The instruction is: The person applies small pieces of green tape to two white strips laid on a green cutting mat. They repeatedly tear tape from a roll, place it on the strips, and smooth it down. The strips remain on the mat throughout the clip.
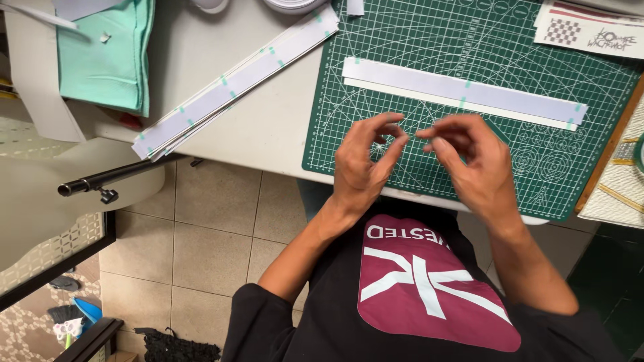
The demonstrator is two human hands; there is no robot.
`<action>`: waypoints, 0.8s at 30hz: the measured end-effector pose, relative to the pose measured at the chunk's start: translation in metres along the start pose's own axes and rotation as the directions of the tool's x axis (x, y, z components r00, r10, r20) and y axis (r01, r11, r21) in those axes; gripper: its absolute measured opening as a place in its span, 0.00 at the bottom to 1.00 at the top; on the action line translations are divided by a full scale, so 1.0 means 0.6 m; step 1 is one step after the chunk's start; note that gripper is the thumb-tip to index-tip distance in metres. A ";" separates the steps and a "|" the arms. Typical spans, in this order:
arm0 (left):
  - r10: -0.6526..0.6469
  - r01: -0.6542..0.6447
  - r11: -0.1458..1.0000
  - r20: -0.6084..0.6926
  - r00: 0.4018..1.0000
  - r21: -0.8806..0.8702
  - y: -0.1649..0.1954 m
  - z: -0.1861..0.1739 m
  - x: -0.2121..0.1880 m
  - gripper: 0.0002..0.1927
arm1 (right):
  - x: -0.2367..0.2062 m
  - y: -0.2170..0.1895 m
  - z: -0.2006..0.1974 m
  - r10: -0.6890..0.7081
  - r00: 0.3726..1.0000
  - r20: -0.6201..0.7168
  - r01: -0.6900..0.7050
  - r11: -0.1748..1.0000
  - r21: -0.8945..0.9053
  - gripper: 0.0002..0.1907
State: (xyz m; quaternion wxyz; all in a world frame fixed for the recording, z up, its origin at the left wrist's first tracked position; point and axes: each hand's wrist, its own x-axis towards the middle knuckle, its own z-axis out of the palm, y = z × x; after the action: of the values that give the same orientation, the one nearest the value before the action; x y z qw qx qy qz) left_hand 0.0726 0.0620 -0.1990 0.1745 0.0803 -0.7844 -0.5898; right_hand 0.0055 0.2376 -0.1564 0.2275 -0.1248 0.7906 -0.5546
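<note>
Green mat (402, 144), white strip (463, 94) lengthwise left-right

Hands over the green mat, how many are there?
2. The left hand and the right hand hover close together above the green cutting mat, fingertips nearly meeting.

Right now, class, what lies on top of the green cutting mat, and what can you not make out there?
On the green cutting mat lie long white paper strips with small green tape marks. The left hand and right hand hover above it, fingertips pinched together; anything between them is too small to tell.
</note>
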 end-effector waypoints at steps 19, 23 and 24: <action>-0.510 0.256 0.461 -0.018 0.860 -0.850 -0.055 -0.013 0.002 0.19 | 0.275 -0.010 0.079 -0.189 0.903 0.386 0.354 0.837 -0.416 0.11; -0.520 0.283 0.492 -0.018 0.854 -0.823 -0.061 -0.003 0.004 0.18 | 0.290 -0.007 0.084 -0.207 0.886 0.416 0.388 0.821 -0.419 0.12; -0.524 0.289 0.494 -0.016 0.851 -0.820 -0.062 -0.002 0.006 0.18 | 0.293 -0.008 0.086 -0.209 0.883 0.421 0.396 0.813 -0.427 0.12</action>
State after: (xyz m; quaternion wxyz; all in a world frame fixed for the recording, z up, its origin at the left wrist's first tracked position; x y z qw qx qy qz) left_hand 0.0665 0.0486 -0.2337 0.1485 0.2563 -0.3663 -0.8821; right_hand -0.1211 0.1148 -0.2053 0.2330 -0.4038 0.8219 -0.3274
